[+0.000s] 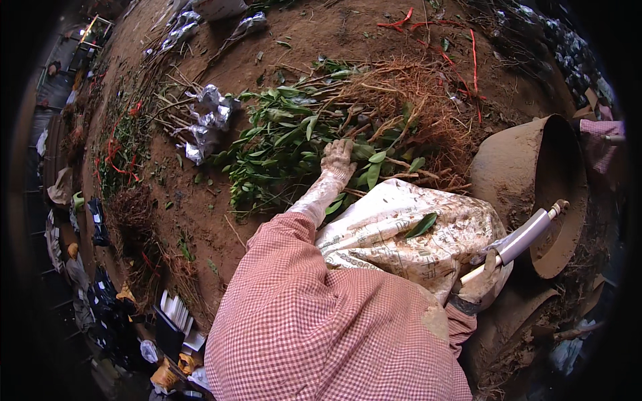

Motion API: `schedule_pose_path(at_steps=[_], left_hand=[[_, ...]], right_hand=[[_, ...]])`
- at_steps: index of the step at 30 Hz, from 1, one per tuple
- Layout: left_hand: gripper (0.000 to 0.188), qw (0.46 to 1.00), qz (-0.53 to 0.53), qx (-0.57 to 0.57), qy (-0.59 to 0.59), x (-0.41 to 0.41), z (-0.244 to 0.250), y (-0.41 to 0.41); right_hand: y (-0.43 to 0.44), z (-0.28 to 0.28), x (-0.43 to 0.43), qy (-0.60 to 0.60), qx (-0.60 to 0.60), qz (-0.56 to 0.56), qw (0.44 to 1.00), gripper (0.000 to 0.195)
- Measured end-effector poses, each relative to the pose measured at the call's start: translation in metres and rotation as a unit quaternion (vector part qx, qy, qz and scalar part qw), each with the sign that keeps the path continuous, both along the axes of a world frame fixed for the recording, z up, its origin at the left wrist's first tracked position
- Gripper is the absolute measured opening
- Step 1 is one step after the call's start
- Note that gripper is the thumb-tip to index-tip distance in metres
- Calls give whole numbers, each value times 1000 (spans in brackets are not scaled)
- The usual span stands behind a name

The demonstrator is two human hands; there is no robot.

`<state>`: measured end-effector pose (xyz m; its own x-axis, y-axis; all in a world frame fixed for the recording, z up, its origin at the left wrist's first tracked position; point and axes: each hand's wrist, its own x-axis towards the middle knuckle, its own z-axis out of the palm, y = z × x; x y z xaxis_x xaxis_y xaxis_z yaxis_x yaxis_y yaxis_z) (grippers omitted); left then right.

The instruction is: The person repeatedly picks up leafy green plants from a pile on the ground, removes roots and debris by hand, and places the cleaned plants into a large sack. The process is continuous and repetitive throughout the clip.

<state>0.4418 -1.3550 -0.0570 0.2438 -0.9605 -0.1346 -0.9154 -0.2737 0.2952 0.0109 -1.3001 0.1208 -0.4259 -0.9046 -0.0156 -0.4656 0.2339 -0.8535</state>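
Observation:
My left hand [338, 158], in a muddy glove, rests on a heap of leafy saplings [281, 125]. Its fingers are partly lost among the leaves, so whether they grip a stem is unclear. The saplings' bare reddish roots [421, 100] spread to the right. In my gloved right hand [479, 285] is the white handle of a roll of plastic film [525, 236], which tilts up to the right. A white sack [371, 215], soiled and bearing writing, covers my lap. One loose green leaf [422, 225] lies on it.
A muddy tub [506, 155] lies tipped at right, its mouth facing right. Foil-wrapped bundles [205, 120] lie left of the saplings. Red ties [474, 65] are scattered on the soil [311, 35]. Black plastic bags [105, 306] and a stack of white sheets [174, 313] stand lower left.

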Motion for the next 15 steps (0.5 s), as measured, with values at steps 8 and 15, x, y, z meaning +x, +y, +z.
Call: schedule_pose_path(at_steps=[8, 15], left_hand=[[31, 979, -11, 187, 81, -22, 8, 11], [54, 985, -119, 124, 19, -28, 4, 5]], right_hand=[[-6, 52, 76, -316, 28, 41, 947, 26], [-7, 71, 90, -242, 68, 26, 967, 22]])
